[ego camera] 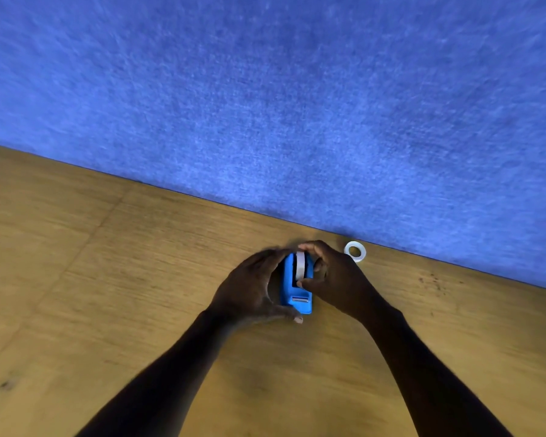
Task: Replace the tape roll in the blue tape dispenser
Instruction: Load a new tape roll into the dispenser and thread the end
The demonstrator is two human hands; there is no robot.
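The blue tape dispenser (293, 293) stands on the wooden table, its cutter end toward me. A white tape roll (300, 265) sits upright in its slot. My right hand (334, 279) pinches this roll between thumb and fingers from the right. My left hand (249, 288) curves around the dispenser's left side and steadies it, thumb stretched along the near end. A second, thin white ring of tape (355, 251) lies flat on the table just right of my right hand.
The wooden table (108, 279) meets a blue felt wall panel (265, 105) just behind the dispenser. Some dark specks mark the wood at the right (429, 280).
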